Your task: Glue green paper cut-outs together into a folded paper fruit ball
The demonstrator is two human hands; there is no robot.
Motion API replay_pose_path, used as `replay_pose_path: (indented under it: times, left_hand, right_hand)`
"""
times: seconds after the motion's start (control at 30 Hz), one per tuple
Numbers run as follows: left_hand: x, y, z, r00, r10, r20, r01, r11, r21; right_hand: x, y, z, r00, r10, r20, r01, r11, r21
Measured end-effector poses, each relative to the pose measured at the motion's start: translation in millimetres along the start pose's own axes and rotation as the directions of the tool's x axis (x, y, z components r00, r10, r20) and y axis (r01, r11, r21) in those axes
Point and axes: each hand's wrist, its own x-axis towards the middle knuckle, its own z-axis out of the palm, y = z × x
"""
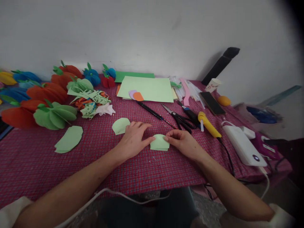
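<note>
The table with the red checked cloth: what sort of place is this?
Probably a paper-craft corner, at home or in a small workshop; I can't tell which. The signs are a pale-green, pumpkin-shaped paper ornament, a stack of flat light-green paper sheets and black-handled metal scissors.

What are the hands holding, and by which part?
The right hand pinches the light-green paper piece by its upper right edge; the left hand, fingers spread, touches the upper left edge with its thumb.
</note>
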Motion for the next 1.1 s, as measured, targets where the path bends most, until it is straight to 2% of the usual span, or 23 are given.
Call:
replay_pose_path:
  times: [0.47, 1.1]
  left_hand:
    - [-0.8, -0.1, 5.0, 1.0, 0.02, 0.005, -0.02, 0.999, 0.049]
    - [-2.9, -0.2, 8.7, 0.999, 0.032, 0.01, -0.033, 0.994, 0.106]
  right_hand:
    - [0.3, 3.7, -0.2, 1.0, 0.015, 0.014, -0.016, 0.999, 0.035]
    - [1.2, 5.8, 1.0, 1.0, -0.002, 0.007, 0.002, 1.0, -0.022]
